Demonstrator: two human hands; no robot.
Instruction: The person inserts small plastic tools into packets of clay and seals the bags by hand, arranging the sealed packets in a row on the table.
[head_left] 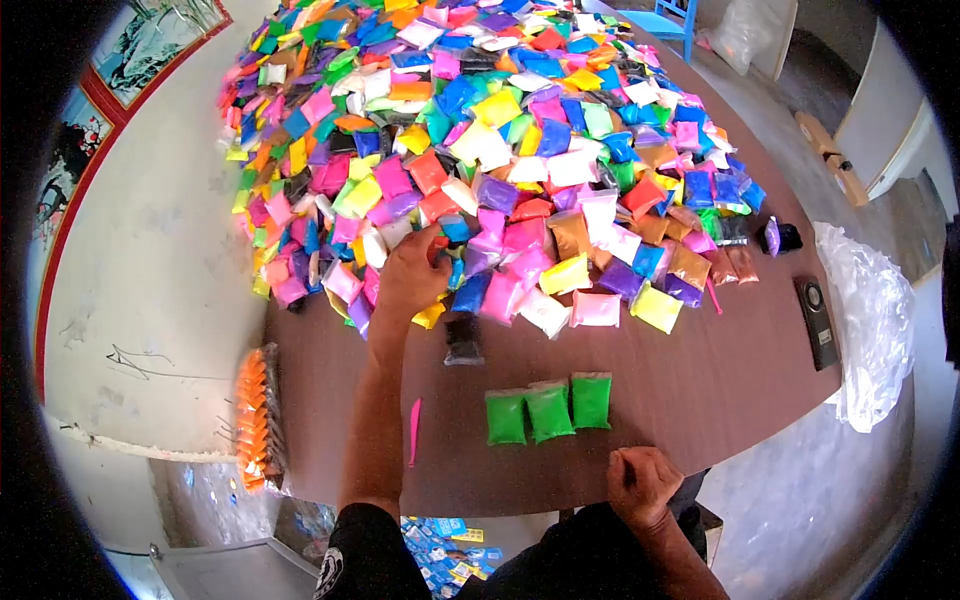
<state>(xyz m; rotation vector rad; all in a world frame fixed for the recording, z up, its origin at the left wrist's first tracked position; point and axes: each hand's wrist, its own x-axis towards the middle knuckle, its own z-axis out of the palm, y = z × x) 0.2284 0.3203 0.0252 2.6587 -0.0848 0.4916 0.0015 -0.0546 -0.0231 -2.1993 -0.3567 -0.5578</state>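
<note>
My left hand (415, 268) reaches to the near edge of a big heap of small colored packets (520, 237). Its fingers curl in among them beside a blue packet (455, 228); what lies between the fingertips is hidden. At the table's front edge my right hand (645, 485) is closed in a loose fist, and nothing shows in it. Left of that fist, three green packets (548, 412) lie side by side. Between them and the heap is a black packet (463, 341). A thin pink plastic stick (414, 432) lies near my left forearm.
The brown table (700, 400) carries a dark handheld device (817, 322) near its right edge, with clear plastic bags (865, 325) beyond. A row of orange packets (257, 415) lines the left edge by the wall. Behind stands a blue chair (665, 22).
</note>
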